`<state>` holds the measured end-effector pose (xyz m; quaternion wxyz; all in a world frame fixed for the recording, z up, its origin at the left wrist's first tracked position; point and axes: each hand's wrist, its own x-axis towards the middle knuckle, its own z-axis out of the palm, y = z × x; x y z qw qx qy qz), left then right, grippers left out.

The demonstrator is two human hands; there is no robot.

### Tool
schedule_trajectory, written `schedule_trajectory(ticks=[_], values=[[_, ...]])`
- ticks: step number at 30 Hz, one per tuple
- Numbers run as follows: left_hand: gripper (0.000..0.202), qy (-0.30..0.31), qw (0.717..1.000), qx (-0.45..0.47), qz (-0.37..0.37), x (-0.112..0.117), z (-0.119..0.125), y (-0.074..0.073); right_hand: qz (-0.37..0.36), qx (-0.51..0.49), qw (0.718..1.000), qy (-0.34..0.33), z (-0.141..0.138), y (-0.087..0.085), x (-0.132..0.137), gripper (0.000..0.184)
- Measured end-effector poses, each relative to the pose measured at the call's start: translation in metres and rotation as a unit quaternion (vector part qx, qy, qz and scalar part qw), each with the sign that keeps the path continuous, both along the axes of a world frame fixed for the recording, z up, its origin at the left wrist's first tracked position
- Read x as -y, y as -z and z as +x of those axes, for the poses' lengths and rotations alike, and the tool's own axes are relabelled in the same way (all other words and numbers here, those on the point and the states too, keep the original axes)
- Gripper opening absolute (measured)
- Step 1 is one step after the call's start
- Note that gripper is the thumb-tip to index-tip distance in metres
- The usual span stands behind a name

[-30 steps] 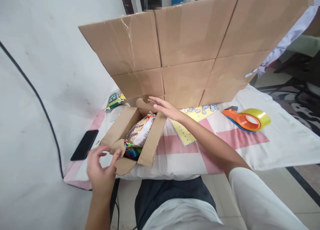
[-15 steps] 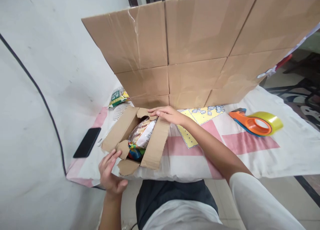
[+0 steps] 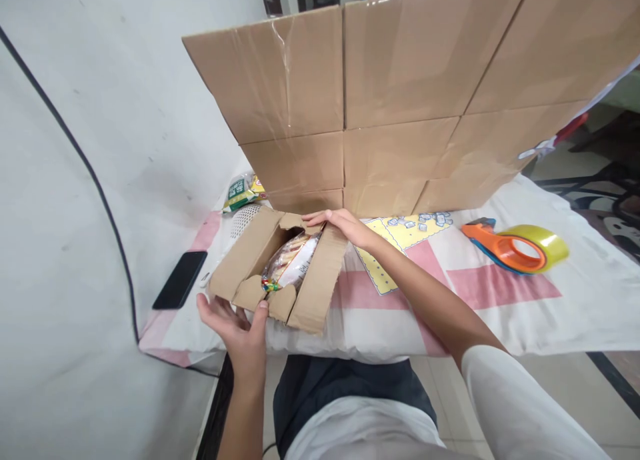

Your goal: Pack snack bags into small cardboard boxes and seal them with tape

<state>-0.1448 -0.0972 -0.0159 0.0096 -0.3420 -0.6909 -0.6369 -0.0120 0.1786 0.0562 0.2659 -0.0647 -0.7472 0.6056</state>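
Note:
A small brown cardboard box (image 3: 250,257) lies on a white and pink cloth, its flaps partly raised. Inside it shows a shiny snack bag (image 3: 289,267) with coloured print. My left hand (image 3: 240,327) cups the near end of the box, fingers spread and thumb pressing the near flap (image 3: 277,302) up. My right hand (image 3: 340,225) lies flat with fingers stretched on the far flap (image 3: 295,221), pushing it down over the bag.
A wall of stacked cardboard boxes (image 3: 400,100) rises just behind. An orange tape dispenser with yellow tape (image 3: 515,248) lies to the right. A black phone (image 3: 180,280) rests at the cloth's left edge, a green snack packet (image 3: 240,192) at the back left.
My left hand has come up under the near flap and folded it upward. My right hand has pressed the far flap lower over the bag.

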Motion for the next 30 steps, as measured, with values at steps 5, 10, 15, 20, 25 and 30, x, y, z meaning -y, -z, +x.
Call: schedule_trajectory(ticks=[5, 10, 15, 20, 25, 30], values=[[0.103, 0.016, 0.999, -0.019, 0.020, -0.001, 0.006, -0.010, -0.124, -0.058, 0.990, 0.042, -0.004, 0.000, 0.007, 0.065], [0.059, 0.038, 0.995, -0.089, 0.025, -0.001, -0.005, -0.012, -0.275, -0.153, 0.945, 0.086, -0.012, -0.004, 0.014, 0.066], [0.019, 0.084, 0.978, -0.188, 0.012, -0.001, -0.017, -0.013, -0.243, -0.204, 0.936, 0.151, -0.029, -0.001, 0.026, 0.054], [0.016, 0.078, 0.974, -0.213, 0.011, -0.002, -0.020, -0.008, -0.113, -0.178, 0.961, 0.179, -0.036, 0.014, 0.027, 0.065], [0.019, 0.070, 0.976, -0.204, 0.031, -0.006, -0.024, -0.004, -0.088, -0.194, 0.968, 0.132, -0.034, 0.019, 0.019, 0.095], [0.024, 0.069, 0.976, -0.198, 0.061, -0.008, -0.023, -0.003, -0.123, -0.206, 0.962, 0.127, -0.033, 0.016, 0.017, 0.080]])
